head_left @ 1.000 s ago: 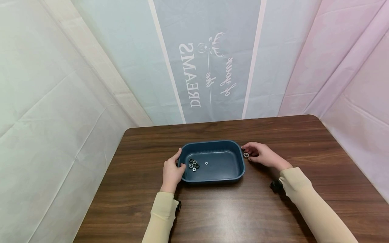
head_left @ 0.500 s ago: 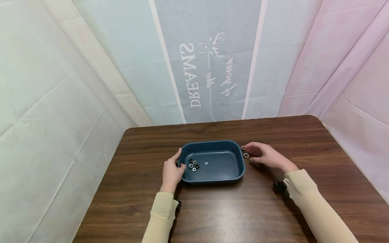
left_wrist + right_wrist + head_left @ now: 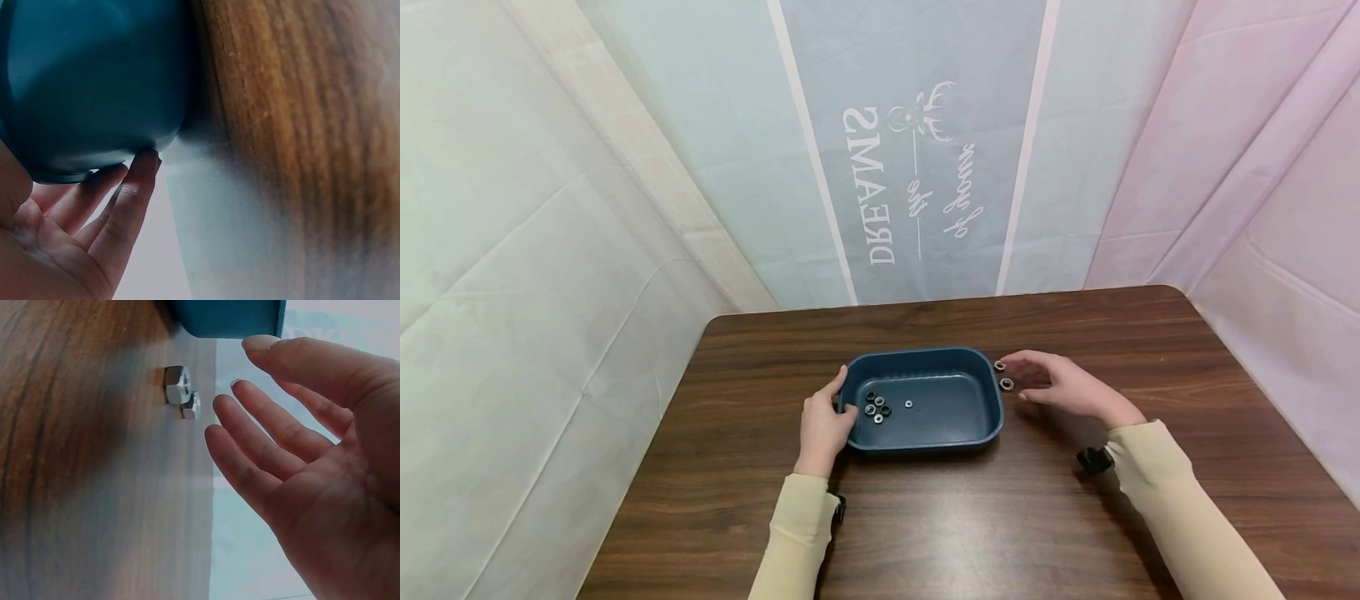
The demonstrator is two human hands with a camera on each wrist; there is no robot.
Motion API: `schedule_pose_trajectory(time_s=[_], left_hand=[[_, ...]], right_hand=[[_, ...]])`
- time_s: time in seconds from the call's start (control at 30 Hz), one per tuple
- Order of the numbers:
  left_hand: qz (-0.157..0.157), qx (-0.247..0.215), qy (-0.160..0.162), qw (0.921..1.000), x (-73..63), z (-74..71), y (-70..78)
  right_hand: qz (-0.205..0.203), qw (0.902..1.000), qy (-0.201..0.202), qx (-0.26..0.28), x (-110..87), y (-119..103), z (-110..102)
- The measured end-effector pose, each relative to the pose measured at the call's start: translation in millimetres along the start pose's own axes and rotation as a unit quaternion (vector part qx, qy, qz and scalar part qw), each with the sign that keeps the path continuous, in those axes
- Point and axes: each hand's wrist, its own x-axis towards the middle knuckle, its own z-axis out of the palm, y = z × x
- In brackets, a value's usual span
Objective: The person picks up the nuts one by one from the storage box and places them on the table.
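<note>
Nuts (image 3: 177, 385) on my wood-grain worktop (image 3: 955, 517), drape (image 3: 977, 50) at twelve o'clock; relaxed right hand (image 3: 1070, 389) at three, left hand (image 3: 823, 429) gripping tray (image 3: 951, 410) at nine.

I counted eight nuts (image 3: 879, 402) altogether: six inside the one tray (image 3: 951, 408), five bunched and one apart, plus two on the one table (image 3: 962, 533). There were two hands, a left hand (image 3: 825, 425) and a right hand (image 3: 1063, 385), two sleeves (image 3: 1157, 471) and two black wrist gadgets (image 3: 1094, 460).
</note>
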Motion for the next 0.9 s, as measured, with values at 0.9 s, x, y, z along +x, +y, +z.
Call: schedule_pose_trajectory(time_s=[0.9], left_hand=[[-0.004, 0.006, 0.0, 1.0, 1.0, -1.1, 1.9]], right_hand=[[-0.048, 0.9987, -0.013, 0.008, 6.4, -27.7, -8.8]])
